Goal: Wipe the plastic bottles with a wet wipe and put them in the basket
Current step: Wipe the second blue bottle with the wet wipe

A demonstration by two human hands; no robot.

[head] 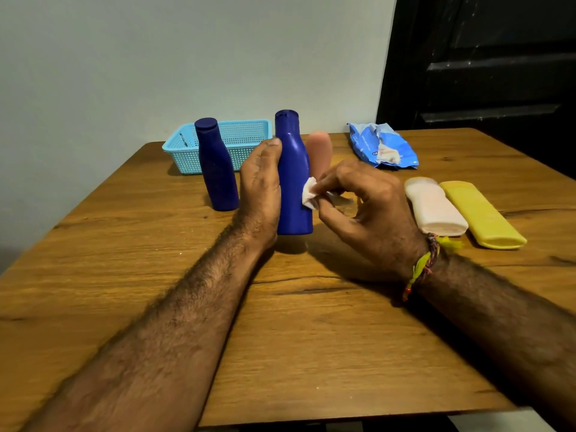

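Here the wooden worktop [280, 353] carries everything, and behind the fingers of the left hand [260, 188] stands the light blue basket [249, 132], with nothing visible inside it. The blue bottle [293, 182] stands upright between both hands; the left hand holds its side, thumb up near the neck, the other fingers hidden behind it. A second, darker blue bottle [216, 169] stands upright just left of these fingers, in front of the basket. To the right of the right hand [367, 207] lie a yellow bottle [483, 216] and a white bottle [434, 207], side by side and touching. A pink bottle [319, 154] stands behind the right fingers. Farther back lies the blue wipes pack [381, 148]. The right fingers pinch a small white wet wipe [309, 198] against the blue bottle's side.
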